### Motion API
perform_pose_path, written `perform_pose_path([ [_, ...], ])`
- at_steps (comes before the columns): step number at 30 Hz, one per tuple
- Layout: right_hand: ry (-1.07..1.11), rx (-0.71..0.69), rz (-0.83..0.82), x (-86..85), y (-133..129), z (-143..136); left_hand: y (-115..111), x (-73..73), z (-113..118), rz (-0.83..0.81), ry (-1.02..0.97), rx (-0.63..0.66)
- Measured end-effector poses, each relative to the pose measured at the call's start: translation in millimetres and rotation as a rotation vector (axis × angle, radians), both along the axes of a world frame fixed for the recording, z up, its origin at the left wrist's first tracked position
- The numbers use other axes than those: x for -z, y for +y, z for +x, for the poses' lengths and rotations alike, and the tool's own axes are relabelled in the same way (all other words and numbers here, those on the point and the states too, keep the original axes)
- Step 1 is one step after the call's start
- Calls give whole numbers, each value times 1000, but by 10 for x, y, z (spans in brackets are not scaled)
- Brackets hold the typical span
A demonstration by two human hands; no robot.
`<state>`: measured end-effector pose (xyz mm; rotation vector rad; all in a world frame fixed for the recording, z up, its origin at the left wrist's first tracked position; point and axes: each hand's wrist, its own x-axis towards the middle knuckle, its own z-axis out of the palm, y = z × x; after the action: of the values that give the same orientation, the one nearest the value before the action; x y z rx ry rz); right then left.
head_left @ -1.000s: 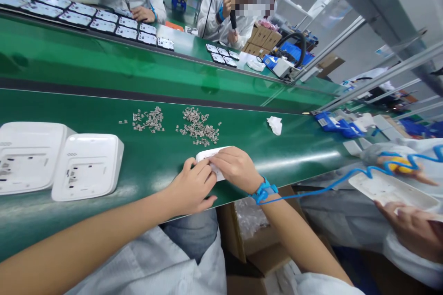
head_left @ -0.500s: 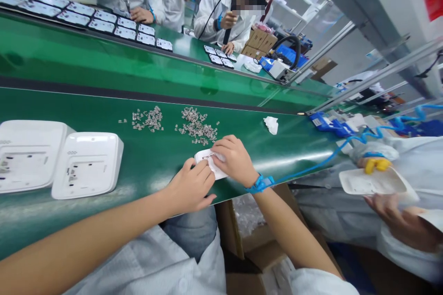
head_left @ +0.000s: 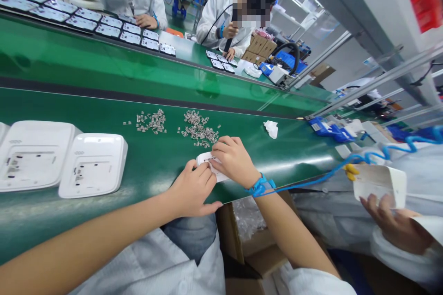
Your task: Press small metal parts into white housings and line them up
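A white plastic housing [head_left: 221, 176] lies at the front edge of the green bench, mostly covered by my hands. My left hand [head_left: 194, 189] grips its left side, with fingertips bent over the face and the thumb stretched away. From the right, my right hand [head_left: 236, 161] presses curled fingers into the housing; any small part under the fingertips is hidden. A blue strap with a coiled cord circles my right wrist. Just beyond the hands are two heaps of small metal clips, the nearer pile [head_left: 199, 128] and the left pile [head_left: 154, 121].
More white housings [head_left: 95, 161] stand at the left on the green bench [head_left: 155, 161]. A crumpled white scrap [head_left: 271, 129] lies to the right. A co-worker at right holds a white housing [head_left: 379, 184]. Blue bins [head_left: 325, 128] sit beyond; a cardboard box [head_left: 231, 228] is below.
My hands stay on the housing, with only slight finger shifts. The co-worker at right has tilted their housing more upright. The view has swung slightly left.
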<state>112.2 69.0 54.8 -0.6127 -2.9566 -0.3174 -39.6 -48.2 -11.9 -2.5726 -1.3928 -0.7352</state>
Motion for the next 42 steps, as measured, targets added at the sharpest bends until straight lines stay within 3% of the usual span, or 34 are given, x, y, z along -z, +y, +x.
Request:
perform_pose_path([
  [5,-30,-24,47,-10,-27,-26,1,-7,16,10,-40,13],
  [8,108,-85,-32,36,-43,67,-112,-91,-59,-12,14,36],
  [10,324,-92,-102,151,-35,166,-254,-148,-170,-11,79,103],
  [14,765,23,-176,550,34,301,-603,-195,-489,96,234,220],
  [18,875,94,-162,823,80,315,-959,-211,-723,44,322,25],
  [22,814,78,-147,877,91,298,-1159,-207,-681,6,423,-261],
  [26,801,84,-166,877,85,281,-1048,-152,-512,85,271,-507],
  [30,817,115,-173,841,51,277,-898,-121,-470,59,258,-667],
  [34,787,231,-134,779,167,268,-903,-82,-577,60,240,-698],
  [37,660,326,-150,730,463,220,-906,-116,-629,74,243,-699],
  [40,552,409,-216,688,836,102,-758,-253,-488,140,253,-701],
  [42,517,426,-258,671,1039,2,-501,-338,-266,178,208,-601],
])
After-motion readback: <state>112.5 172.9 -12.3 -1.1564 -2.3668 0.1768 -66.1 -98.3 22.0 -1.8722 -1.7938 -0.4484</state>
